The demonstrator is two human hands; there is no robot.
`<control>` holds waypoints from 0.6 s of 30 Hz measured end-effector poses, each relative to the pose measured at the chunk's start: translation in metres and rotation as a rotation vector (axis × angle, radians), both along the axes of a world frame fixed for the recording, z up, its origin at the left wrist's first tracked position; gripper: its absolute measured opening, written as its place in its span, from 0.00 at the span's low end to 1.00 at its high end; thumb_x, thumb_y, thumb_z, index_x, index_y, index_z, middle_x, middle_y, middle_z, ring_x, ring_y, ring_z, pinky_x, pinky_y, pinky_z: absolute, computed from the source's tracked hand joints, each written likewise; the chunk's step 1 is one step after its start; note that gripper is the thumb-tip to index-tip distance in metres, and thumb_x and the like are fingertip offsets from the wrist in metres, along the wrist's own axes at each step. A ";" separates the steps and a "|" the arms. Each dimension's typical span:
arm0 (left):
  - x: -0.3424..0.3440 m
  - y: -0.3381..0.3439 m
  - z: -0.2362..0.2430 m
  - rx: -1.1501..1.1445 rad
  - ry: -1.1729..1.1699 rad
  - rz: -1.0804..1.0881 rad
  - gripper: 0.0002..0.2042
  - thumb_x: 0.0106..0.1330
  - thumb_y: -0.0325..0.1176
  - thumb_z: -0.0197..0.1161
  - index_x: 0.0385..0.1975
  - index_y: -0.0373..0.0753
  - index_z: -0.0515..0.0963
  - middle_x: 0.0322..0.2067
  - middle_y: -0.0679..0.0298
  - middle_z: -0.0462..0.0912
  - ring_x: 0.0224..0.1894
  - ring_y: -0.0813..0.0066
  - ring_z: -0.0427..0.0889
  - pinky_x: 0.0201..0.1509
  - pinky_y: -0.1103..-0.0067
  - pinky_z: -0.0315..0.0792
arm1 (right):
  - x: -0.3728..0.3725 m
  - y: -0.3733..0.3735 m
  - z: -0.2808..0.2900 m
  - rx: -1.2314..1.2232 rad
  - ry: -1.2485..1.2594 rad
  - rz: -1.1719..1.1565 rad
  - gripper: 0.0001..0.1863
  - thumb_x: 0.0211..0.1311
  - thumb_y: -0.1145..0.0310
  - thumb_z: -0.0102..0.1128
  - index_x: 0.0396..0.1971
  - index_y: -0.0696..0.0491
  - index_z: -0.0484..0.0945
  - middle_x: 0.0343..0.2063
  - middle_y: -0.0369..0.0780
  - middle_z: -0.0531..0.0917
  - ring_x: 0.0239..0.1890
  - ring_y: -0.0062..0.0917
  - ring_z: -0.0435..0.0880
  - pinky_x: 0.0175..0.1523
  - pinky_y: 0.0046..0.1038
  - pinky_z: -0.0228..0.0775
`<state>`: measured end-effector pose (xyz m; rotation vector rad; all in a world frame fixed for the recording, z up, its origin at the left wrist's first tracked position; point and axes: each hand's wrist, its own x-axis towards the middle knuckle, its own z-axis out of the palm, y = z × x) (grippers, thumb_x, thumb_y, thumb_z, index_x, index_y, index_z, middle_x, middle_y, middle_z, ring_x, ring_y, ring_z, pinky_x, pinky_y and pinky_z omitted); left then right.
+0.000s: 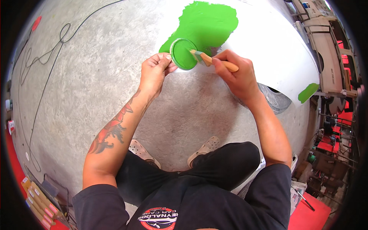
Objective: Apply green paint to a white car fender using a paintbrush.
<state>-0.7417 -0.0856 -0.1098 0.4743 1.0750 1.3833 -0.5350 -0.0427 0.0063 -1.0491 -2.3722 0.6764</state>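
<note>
My left hand (pixel 156 69) pinches the rim of a round lid (pixel 180 57) coated inside with green paint, holding it up in front of me. In my right hand (pixel 239 73) is a paintbrush (pixel 230 66) with a wooden handle; its bristles meet the paint in the lid. Just beyond them, a broad patch of green paint (pixel 209 21) with ragged edges covers part of a white car body panel (pixel 268 42). A smaller green patch (pixel 308 93) marks the same panel farther right.
Below the panel shows a tire (pixel 276 100). A thin black cable (pixel 50 78) loops over the concrete floor (pixel 96 57) at left. Cardboard boxes (pixel 40 203) stand at the lower left. Cluttered shelving (pixel 337 130) lines the right side, and another vehicle (pixel 327 50) stands at the far right.
</note>
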 end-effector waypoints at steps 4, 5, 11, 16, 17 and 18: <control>0.006 -0.001 0.003 -0.035 -0.011 0.036 0.07 0.69 0.27 0.54 0.35 0.31 0.77 0.30 0.65 0.80 0.31 0.82 0.78 0.42 0.83 0.77 | 0.001 0.003 -0.004 -0.328 0.129 -0.273 0.11 0.65 0.66 0.54 0.28 0.58 0.78 0.17 0.35 0.77 0.19 0.16 0.74 0.26 0.19 0.65; 0.006 -0.001 0.004 -0.042 -0.010 0.037 0.07 0.69 0.27 0.54 0.35 0.31 0.77 0.30 0.65 0.80 0.31 0.82 0.78 0.42 0.83 0.77 | 0.001 0.005 -0.005 -0.449 0.214 -0.352 0.13 0.67 0.65 0.53 0.27 0.59 0.78 0.17 0.35 0.77 0.19 0.15 0.73 0.25 0.18 0.65; 0.007 -0.001 0.005 -0.073 -0.023 0.021 0.07 0.68 0.28 0.55 0.35 0.30 0.77 0.30 0.64 0.80 0.32 0.81 0.79 0.41 0.83 0.78 | 0.018 0.011 -0.018 -0.697 0.558 -0.489 0.13 0.64 0.63 0.53 0.30 0.58 0.79 0.17 0.37 0.78 0.18 0.18 0.74 0.27 0.19 0.66; 0.004 -0.001 0.002 -0.093 -0.029 0.014 0.07 0.68 0.28 0.55 0.36 0.30 0.77 0.31 0.63 0.80 0.32 0.81 0.79 0.41 0.83 0.78 | 0.036 0.016 -0.018 -0.719 0.719 -0.522 0.12 0.63 0.64 0.53 0.34 0.59 0.79 0.20 0.38 0.78 0.22 0.18 0.75 0.29 0.19 0.66; 0.002 -0.002 0.004 -0.108 -0.020 0.008 0.07 0.68 0.28 0.55 0.37 0.30 0.77 0.31 0.63 0.80 0.32 0.81 0.79 0.41 0.83 0.78 | 0.040 0.017 -0.016 -0.705 0.741 -0.532 0.12 0.63 0.65 0.53 0.35 0.59 0.78 0.21 0.38 0.79 0.23 0.18 0.75 0.29 0.19 0.66; 0.000 -0.002 0.004 -0.108 -0.023 0.008 0.07 0.68 0.28 0.55 0.37 0.30 0.77 0.31 0.63 0.80 0.32 0.81 0.79 0.41 0.83 0.78 | 0.043 0.019 -0.015 -0.704 0.738 -0.533 0.12 0.63 0.65 0.53 0.35 0.59 0.78 0.21 0.38 0.79 0.23 0.18 0.75 0.29 0.19 0.66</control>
